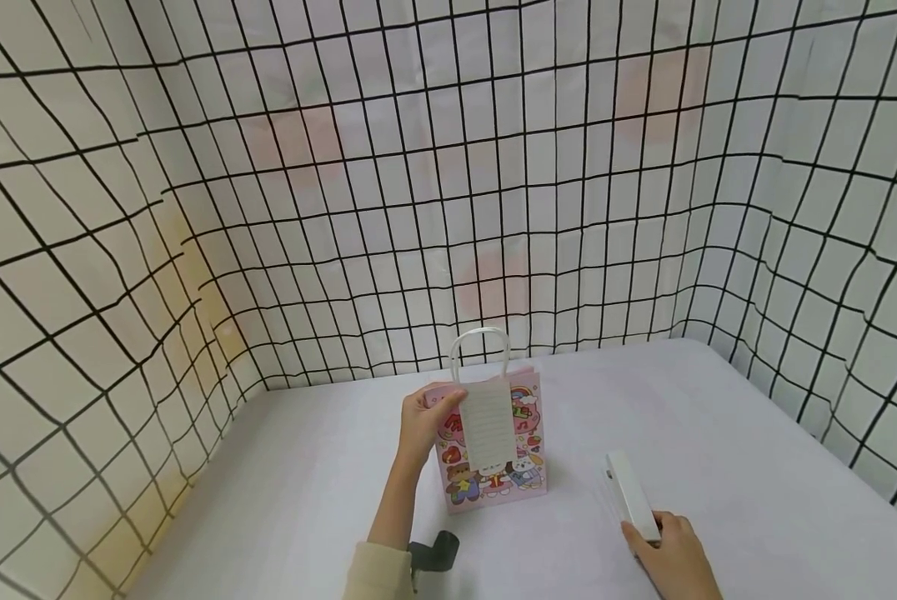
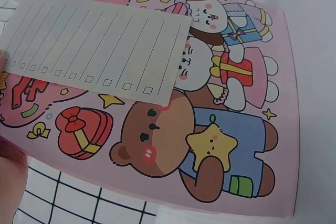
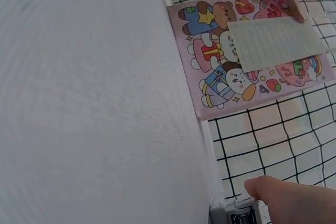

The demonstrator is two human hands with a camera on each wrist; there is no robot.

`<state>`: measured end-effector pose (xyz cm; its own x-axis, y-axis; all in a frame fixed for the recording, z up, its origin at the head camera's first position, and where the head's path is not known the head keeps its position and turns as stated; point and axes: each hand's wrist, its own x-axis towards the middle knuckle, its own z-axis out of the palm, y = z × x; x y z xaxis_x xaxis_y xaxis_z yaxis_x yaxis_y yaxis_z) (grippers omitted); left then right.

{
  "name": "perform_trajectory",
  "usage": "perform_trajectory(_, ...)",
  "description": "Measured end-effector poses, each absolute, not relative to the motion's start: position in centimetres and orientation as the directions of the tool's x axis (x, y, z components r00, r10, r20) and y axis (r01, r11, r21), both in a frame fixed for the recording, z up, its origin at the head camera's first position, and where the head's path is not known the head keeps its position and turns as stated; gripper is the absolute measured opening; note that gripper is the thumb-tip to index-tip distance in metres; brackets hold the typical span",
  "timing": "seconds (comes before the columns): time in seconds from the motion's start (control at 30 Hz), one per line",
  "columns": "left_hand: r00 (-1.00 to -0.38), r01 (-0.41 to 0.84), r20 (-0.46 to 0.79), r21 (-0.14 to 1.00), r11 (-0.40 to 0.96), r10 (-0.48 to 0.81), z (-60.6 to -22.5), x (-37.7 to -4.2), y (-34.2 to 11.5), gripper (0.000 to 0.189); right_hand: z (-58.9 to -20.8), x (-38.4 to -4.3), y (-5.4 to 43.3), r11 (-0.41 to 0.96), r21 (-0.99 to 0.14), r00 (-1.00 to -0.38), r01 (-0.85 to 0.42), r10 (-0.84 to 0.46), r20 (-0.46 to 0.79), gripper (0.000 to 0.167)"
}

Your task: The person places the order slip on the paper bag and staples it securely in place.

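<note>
A pink paper gift bag (image 1: 465,486) with cartoon animals stands upright on the table, its white handle (image 1: 482,331) raised. Against its front lies a lined checklist paper (image 1: 489,429) with small boxes along one side. My left hand (image 1: 420,425) pinches the paper and the bag's upper left edge together, thumb in front. In the left wrist view the paper (image 2: 100,51) covers part of the printed animals. To the right of the bag, my right hand (image 1: 677,552) grips the near end of a white stapler (image 1: 632,493), whose far end points away from me.
A white cloth covers the table (image 1: 306,483). White walls with a black grid (image 1: 493,208) enclose it at the back and both sides. A dark wrist device (image 1: 437,552) sticks out beside the left sleeve (image 1: 377,571).
</note>
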<state>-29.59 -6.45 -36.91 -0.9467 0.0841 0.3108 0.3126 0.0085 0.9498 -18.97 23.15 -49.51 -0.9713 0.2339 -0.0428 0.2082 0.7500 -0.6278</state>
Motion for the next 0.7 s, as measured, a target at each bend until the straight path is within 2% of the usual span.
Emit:
perform_trajectory(0.27, -0.947, 0.310, 0.309, 0.951, 0.003, 0.083, -37.1, -29.8, -6.3, 0.023, -49.2, -18.7, 23.1, 0.739, -0.637, -0.971, 0.218, 0.228, -0.069, 0.072)
perform_trajectory(0.5, -0.947, 0.314, 0.312, 0.949, 0.013, 0.080, -36.9, -29.7, -6.3, 0.022, -48.3, -18.6, 22.9, 0.634, -0.723, -0.950, 0.274, 0.294, -0.103, 0.067)
perform_trajectory(0.7, -0.940, 0.332, 0.330, 0.943, 0.008, 0.086, -36.8, -29.7, -6.3, 0.022, -48.3, -18.6, 23.1, 0.527, -0.796, -0.933, 0.297, 0.337, -0.125, 0.074)
